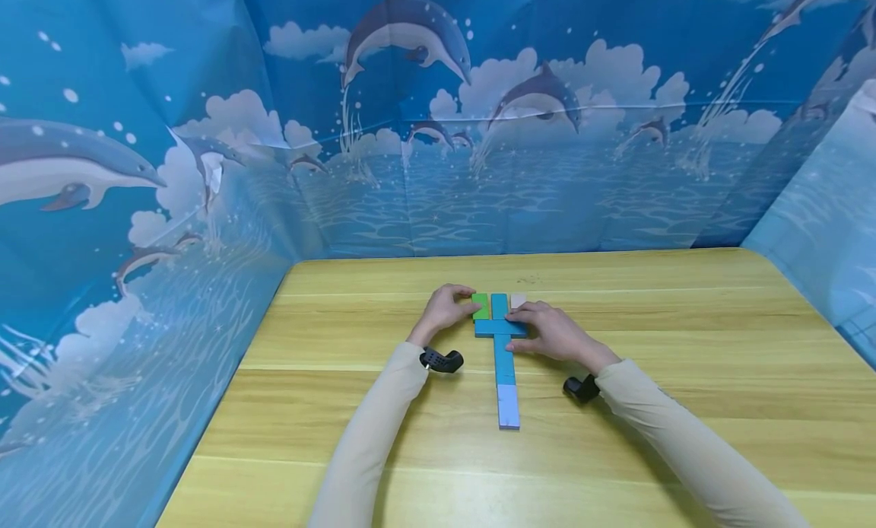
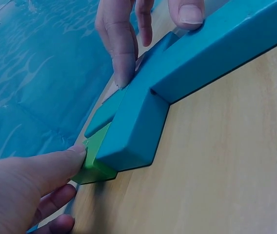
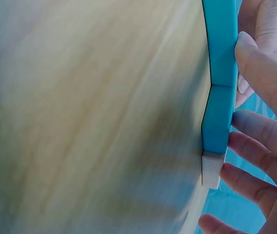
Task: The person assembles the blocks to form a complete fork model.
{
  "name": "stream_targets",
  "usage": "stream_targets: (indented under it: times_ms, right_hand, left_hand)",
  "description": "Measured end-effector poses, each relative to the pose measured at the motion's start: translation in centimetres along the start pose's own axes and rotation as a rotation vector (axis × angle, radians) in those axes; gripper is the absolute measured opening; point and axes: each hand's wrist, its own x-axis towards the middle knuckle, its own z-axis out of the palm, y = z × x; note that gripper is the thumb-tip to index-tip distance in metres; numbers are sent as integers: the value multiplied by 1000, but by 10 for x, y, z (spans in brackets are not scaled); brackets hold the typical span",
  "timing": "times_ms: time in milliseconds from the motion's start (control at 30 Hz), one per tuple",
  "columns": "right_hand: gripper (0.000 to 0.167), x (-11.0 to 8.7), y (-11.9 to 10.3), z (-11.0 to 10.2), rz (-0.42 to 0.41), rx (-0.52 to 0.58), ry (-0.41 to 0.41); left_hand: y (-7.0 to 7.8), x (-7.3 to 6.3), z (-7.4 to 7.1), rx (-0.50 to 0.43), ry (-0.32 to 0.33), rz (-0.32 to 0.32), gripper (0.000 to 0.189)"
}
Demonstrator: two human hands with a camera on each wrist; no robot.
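Note:
Flat blocks lie in a cross-like figure on the table. A blue crosswise block [image 1: 484,329] spans a blue upright strip [image 1: 504,363], with a lavender block [image 1: 508,408] at the near end. Beyond the crosswise block are a green block [image 1: 480,305], a blue block [image 1: 499,306] and a whitish block [image 1: 518,300]. My left hand [image 1: 445,307] pinches the green block at its outer side, thumb on it in the left wrist view. Fingertips of my right hand [image 1: 556,334] rest on the crosswise and whitish blocks; its thumb touches the blue strip.
The wooden table [image 1: 684,406] reaches around the blocks on all sides. A blue dolphin-printed sheet [image 1: 520,193] hangs behind it and along both sides. Each wrist wears a black camera, such as the left wrist camera [image 1: 442,361].

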Motion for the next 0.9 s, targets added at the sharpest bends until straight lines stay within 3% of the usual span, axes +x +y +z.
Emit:
stream_targets:
  times_ms: [900]
  right_hand:
    - [60, 0, -2, -1, 17, -2, -16]
  left_hand:
    - [-2, 0, 0, -7, -9, 12, 38]
